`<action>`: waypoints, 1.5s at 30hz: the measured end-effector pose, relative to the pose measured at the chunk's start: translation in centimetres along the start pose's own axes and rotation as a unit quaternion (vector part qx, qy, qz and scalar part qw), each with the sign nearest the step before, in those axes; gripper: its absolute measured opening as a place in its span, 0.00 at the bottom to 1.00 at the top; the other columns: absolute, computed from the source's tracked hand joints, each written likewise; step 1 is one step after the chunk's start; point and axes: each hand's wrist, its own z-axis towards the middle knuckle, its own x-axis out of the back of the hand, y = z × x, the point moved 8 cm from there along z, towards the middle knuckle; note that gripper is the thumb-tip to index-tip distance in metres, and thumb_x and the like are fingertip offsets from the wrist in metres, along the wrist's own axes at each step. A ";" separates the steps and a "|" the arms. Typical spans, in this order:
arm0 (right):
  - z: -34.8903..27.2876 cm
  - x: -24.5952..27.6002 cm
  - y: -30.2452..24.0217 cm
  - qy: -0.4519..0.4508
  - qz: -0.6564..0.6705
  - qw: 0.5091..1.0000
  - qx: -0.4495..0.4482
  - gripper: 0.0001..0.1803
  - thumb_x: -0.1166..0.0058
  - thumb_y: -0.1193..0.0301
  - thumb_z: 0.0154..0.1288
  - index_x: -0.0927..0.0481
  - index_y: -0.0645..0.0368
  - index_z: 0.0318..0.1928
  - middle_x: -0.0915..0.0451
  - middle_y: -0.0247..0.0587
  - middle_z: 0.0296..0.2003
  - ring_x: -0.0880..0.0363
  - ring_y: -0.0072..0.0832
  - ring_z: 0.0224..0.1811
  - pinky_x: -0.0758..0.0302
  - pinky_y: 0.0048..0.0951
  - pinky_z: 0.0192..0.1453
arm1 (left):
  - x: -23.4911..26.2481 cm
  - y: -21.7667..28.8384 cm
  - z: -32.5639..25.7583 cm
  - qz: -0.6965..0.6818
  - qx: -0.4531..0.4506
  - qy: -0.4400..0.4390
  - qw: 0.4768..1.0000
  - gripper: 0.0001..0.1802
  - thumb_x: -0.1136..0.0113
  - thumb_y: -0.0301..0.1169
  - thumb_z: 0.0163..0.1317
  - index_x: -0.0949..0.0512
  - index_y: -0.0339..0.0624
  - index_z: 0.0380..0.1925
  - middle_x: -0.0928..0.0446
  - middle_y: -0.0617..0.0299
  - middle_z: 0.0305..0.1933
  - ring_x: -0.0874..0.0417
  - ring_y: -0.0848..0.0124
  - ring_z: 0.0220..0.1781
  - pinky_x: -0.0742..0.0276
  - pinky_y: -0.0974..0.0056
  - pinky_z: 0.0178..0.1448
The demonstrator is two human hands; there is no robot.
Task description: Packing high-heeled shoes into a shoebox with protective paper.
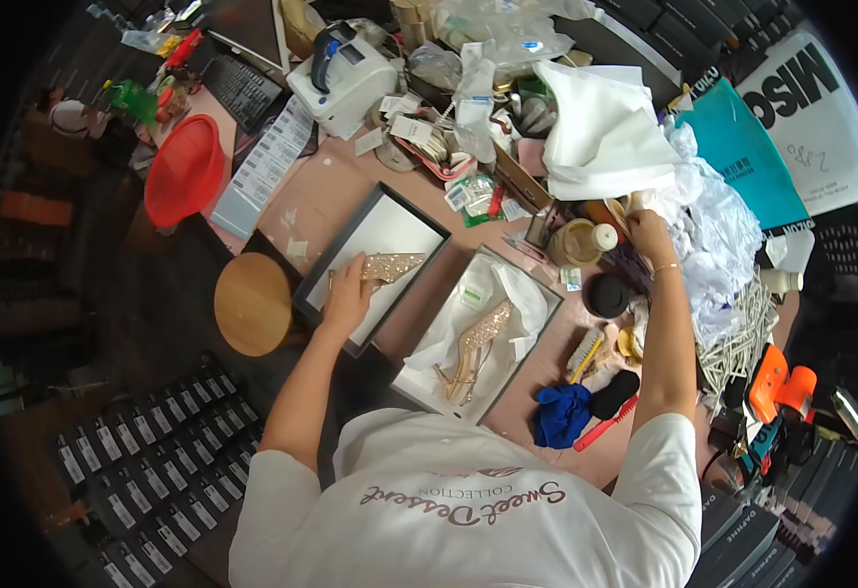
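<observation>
My left hand (347, 302) is closed around a gold glitter pointed-toe shoe (393, 266). It holds the shoe over a dark-rimmed box lid with a white inside (368, 233). A matching glittery heeled shoe (485, 331) lies on white tissue paper (427, 345) in the open shoebox (539, 343) to the right. My right arm stretches far forward. My right hand (648, 235) is among the clutter, just beyond a white-capped jar (576, 243) and beside crumpled clear plastic. Its fingertips are partly hidden, so what they touch is unclear.
White sheets (605, 137) are piled behind my right hand. A blue cloth (561, 414), a yellow-handled brush (585, 354) and a red-handled brush (607, 423) lie right of the shoebox. A label printer (346, 83) stands at the back. A round wooden stool (253, 304) and red basin (184, 171) are left.
</observation>
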 end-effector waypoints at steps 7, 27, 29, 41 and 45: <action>-17.4 1.7 -14.5 0.012 0.449 0.891 -0.072 0.10 0.50 0.72 0.66 0.22 0.67 0.42 0.21 0.35 0.25 0.24 0.20 0.25 0.26 0.24 0.29 | 4.4 0.3 0.6 -0.275 0.071 0.036 0.958 0.20 0.58 0.34 0.68 0.33 0.35 0.55 0.22 0.46 0.42 0.19 0.57 0.43 0.26 0.57 0.52; -25.6 -11.7 -25.4 0.108 0.439 0.889 -0.077 0.11 0.41 0.69 0.57 0.28 0.63 0.26 0.24 0.36 0.22 0.31 0.26 0.21 0.34 0.30 0.27 | -0.5 12.2 -18.9 -0.721 0.148 -0.422 0.529 0.27 0.54 0.43 0.65 0.34 0.34 0.56 0.25 0.48 0.47 0.19 0.64 0.37 0.23 0.66 0.41; -26.8 -9.6 -24.7 0.053 0.586 0.802 -0.105 0.10 0.42 0.66 0.60 0.24 0.59 0.29 0.21 0.32 0.26 0.27 0.22 0.24 0.32 0.24 0.27 | 0.6 10.5 -18.3 -0.776 0.212 -0.209 0.556 0.30 0.57 0.44 0.66 0.38 0.36 0.62 0.29 0.50 0.58 0.23 0.64 0.54 0.27 0.65 0.56; -27.6 -7.8 -26.3 -0.095 0.612 0.770 -0.151 0.14 0.43 0.62 0.62 0.20 0.62 0.37 0.22 0.33 0.28 0.27 0.20 0.30 0.29 0.25 0.35 | 3.2 16.0 -17.5 -0.621 -0.024 -0.369 0.691 0.64 0.29 0.57 0.41 0.55 0.39 0.69 0.45 0.56 0.69 0.39 0.64 0.69 0.41 0.61 0.69; -27.1 -6.5 -25.3 0.085 0.446 0.891 -0.014 0.13 0.44 0.67 0.61 0.22 0.63 0.42 0.19 0.45 0.35 0.19 0.31 0.36 0.25 0.30 0.41 | 2.7 16.0 -18.0 -0.702 0.062 -0.330 0.628 0.56 0.35 0.56 0.46 0.51 0.37 0.68 0.31 0.47 0.55 0.22 0.54 0.52 0.24 0.53 0.57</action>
